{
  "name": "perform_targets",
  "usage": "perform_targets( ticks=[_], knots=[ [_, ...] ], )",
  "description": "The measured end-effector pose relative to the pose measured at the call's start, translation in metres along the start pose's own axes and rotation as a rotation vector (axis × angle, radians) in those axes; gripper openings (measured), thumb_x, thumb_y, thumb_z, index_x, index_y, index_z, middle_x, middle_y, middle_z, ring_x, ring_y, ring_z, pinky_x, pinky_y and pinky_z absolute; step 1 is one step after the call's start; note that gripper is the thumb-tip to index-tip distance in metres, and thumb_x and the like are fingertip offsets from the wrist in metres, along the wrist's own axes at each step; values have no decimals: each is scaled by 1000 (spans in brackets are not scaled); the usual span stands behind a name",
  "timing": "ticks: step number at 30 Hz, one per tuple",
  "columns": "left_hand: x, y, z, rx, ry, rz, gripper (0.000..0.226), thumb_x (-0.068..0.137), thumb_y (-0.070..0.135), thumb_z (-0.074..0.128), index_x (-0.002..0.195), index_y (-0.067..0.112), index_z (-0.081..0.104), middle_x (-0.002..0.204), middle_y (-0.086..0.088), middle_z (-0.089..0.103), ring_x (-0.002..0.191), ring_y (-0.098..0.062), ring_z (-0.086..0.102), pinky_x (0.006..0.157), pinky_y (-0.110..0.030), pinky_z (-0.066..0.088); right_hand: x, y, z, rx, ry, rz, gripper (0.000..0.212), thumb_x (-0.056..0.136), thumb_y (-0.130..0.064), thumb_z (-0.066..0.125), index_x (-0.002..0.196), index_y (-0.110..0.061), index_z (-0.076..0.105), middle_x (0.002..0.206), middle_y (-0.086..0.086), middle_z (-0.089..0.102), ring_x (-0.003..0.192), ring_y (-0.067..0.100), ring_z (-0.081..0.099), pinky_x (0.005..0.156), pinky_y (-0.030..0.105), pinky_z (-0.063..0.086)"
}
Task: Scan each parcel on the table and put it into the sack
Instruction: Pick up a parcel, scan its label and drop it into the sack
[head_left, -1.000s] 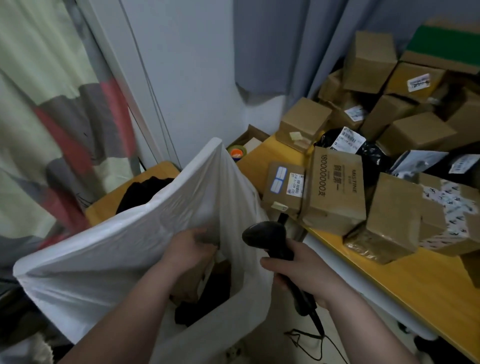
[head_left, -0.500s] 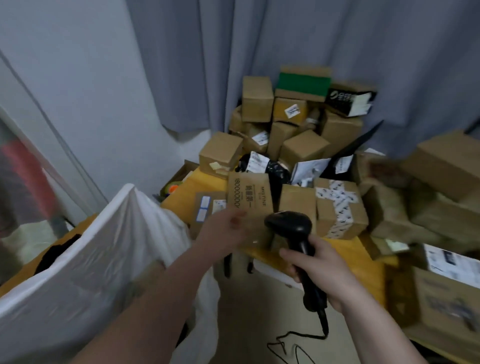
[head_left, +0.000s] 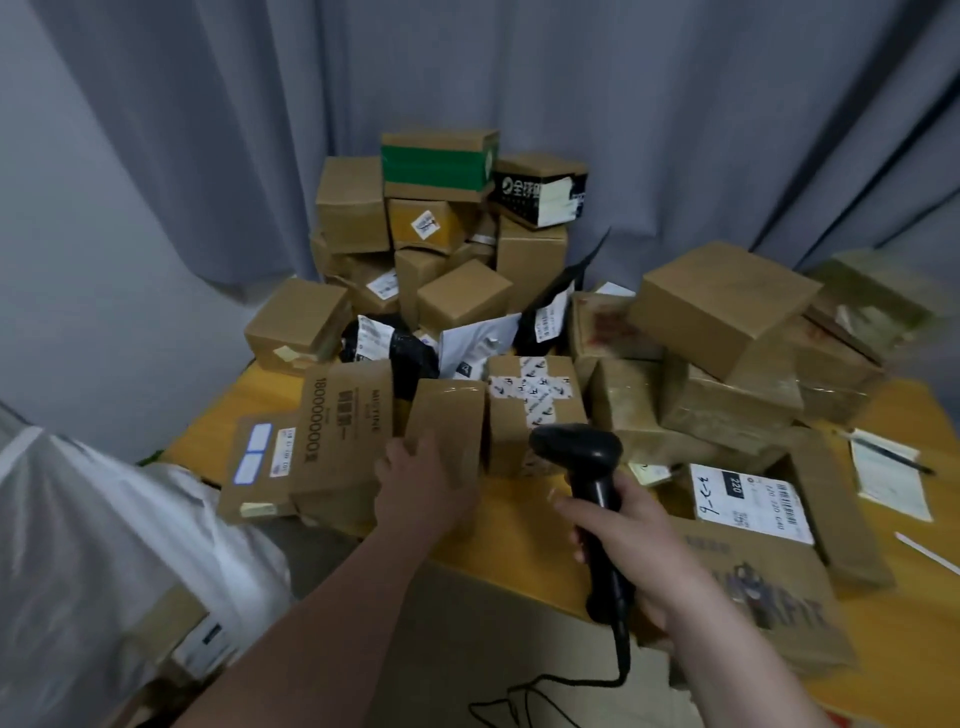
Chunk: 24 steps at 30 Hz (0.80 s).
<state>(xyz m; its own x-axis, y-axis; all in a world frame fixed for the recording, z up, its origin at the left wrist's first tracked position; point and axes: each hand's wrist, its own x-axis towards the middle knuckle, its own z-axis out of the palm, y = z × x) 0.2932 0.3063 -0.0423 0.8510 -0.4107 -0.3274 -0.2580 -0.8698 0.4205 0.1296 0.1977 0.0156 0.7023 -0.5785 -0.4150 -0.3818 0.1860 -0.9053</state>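
Several brown cardboard parcels are heaped on the yellow table (head_left: 524, 525). My left hand (head_left: 422, 486) reaches over the table's front edge, and its fingers touch the lower front of a plain taped parcel (head_left: 451, 410) at the pile's near side. That parcel stands between a printed carton (head_left: 345, 426) and a parcel with patterned white tape (head_left: 537, 395). My right hand (head_left: 631, 535) grips the handle of the black barcode scanner (head_left: 576, 448), whose head points toward the parcels. The white sack (head_left: 78, 545) hangs open at the lower left.
A flat box with a white shipping label (head_left: 748, 498) lies right of the scanner. A notepad with a pen (head_left: 891, 470) sits at the far right. Grey curtains (head_left: 519, 67) hang behind the pile. The scanner cable (head_left: 550, 686) trails down below my right hand.
My left hand came out of the sack and moved right and forward to the plain taped parcel. The view swung from the sack to the pile. The scanner stayed in my right hand.
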Motion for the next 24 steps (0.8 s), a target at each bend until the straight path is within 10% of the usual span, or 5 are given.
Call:
perform_targets(
  ticks=[9, 15, 20, 24],
  knots=[
    [-1, 21, 14, -34, 169, -149, 89, 75, 51, 69, 144, 25, 19, 132, -13, 30, 119, -33, 35, 89, -42, 42, 18, -1, -37, -1, -57, -5, 24, 86, -13, 70, 107, -19, 59, 69, 6, 58, 60, 16, 57, 57, 26, 49],
    [-16, 6, -17, -259, 326, -231, 43, 72, 63, 60, 95, 28, 51, 92, 0, 58, 99, -28, 55, 96, -44, 43, 34, -6, -41, 58, -101, 5, 29, 85, -13, 71, 109, -20, 57, 69, 7, 59, 64, 21, 58, 63, 35, 48],
    [-40, 9, -46, -760, 311, -276, 70, 59, 58, 58, 122, 29, 63, 111, -1, 61, 106, -30, 58, 94, -47, 50, 40, -12, -38, 139, -145, 19, 24, 84, -13, 72, 104, -17, 59, 70, 8, 58, 65, 22, 55, 61, 33, 48],
    [-56, 29, -59, -1144, 207, -192, 9, 87, 32, 60, 88, 24, 65, 94, -3, 65, 92, -24, 59, 88, -42, 49, 40, -21, -42, 256, -164, -11, 30, 77, -18, 75, 103, -15, 60, 80, 12, 59, 75, 25, 57, 65, 34, 48]
  ],
)
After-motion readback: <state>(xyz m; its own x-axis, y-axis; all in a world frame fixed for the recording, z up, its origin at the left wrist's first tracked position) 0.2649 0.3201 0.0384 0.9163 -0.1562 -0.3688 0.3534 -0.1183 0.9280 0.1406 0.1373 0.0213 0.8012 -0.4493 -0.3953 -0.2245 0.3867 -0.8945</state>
